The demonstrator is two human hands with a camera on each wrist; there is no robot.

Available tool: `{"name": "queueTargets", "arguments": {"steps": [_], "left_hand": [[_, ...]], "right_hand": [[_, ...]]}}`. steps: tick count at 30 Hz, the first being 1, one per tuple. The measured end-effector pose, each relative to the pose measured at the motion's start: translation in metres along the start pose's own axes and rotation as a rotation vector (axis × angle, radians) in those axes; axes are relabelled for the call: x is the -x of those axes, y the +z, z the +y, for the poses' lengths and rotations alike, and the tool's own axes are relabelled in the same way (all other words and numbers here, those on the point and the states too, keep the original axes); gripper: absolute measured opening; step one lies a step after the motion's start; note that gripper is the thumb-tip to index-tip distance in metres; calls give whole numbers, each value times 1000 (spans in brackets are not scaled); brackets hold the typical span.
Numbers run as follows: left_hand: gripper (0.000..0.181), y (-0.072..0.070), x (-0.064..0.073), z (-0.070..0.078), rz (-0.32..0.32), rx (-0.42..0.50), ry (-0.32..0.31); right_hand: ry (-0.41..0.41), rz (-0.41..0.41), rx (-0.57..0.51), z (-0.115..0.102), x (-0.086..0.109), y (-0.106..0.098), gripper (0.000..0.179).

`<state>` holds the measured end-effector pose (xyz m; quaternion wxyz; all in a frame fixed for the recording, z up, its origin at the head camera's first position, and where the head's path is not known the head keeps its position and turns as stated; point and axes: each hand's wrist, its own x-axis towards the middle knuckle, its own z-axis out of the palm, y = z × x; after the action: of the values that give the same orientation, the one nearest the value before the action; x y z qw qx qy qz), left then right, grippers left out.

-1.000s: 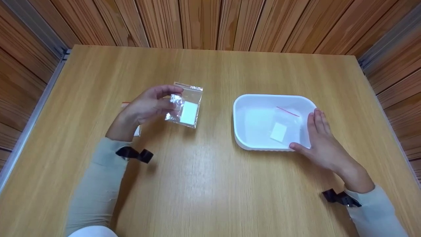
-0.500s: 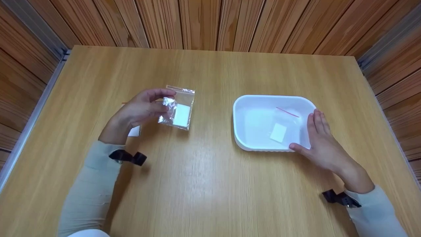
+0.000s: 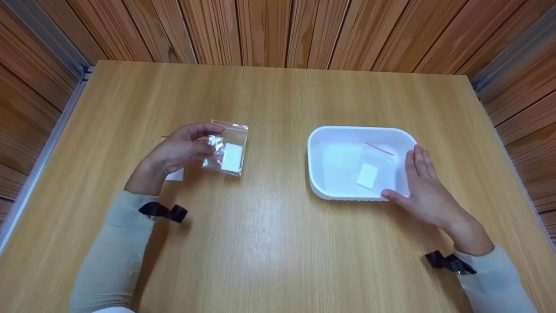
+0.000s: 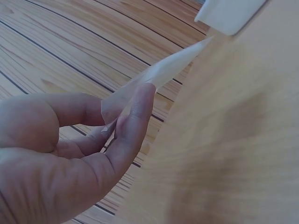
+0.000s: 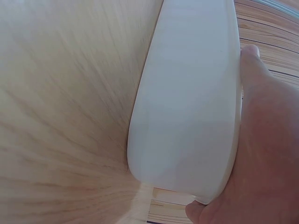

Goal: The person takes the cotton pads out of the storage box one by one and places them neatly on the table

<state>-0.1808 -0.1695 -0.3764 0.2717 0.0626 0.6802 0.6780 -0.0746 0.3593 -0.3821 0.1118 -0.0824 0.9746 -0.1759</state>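
Observation:
My left hand (image 3: 182,145) pinches a clear zip-lock bag (image 3: 231,134) by its left side, between thumb and fingers. A white rectangular piece (image 3: 232,158) shows inside that bag. In the left wrist view the bag (image 4: 168,70) sticks out from between the fingertips, above the table. Beneath the left hand lies another bag with a red strip, mostly hidden, its white piece (image 3: 176,174) peeking out. My right hand (image 3: 423,187) rests on the right end of a white plastic basin (image 3: 339,196), fingers straight along the rim and thumb on the front edge.
Inside the basin lies a clear bag with a red strip (image 3: 379,148) and a white piece (image 3: 367,175). The wooden table (image 3: 260,243) runs back to a wood-plank wall (image 3: 265,32). In the right wrist view, the basin's side wall (image 5: 187,102) fills the middle.
My left hand has moved left and slightly toward me with the zip-lock bag, away from the basin and over the bag on the table. My right hand and the basin stay put.

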Motion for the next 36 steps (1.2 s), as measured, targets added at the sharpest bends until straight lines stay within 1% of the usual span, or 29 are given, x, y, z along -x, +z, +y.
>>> {"name": "queueTargets", "arguments": {"steps": [4, 7, 16, 24, 29, 33, 36], "left_hand": [[48, -2, 0, -4, 4, 5, -6], [49, -2, 0, -6, 13, -9, -12], [48, -7, 1, -13, 27, -99, -32], [45, -7, 3, -14, 47, -169, -59], [45, -6, 2, -15, 62, -226, -82], [45, -4, 0, -16, 79, -263, -124], [46, -3, -1, -16, 92, -270, -162]], "right_hand": [[-3, 3, 5, 0, 1, 0, 119], [-1, -1, 3, 0, 1, 0, 119], [-6, -5, -5, 1, 0, 0, 118], [2, -3, -2, 1, 1, 0, 119], [-1, -5, -3, 1, 1, 0, 118], [-6, 4, 5, 1, 1, 0, 118], [-6, 4, 6, 2, 1, 0, 118]]}}
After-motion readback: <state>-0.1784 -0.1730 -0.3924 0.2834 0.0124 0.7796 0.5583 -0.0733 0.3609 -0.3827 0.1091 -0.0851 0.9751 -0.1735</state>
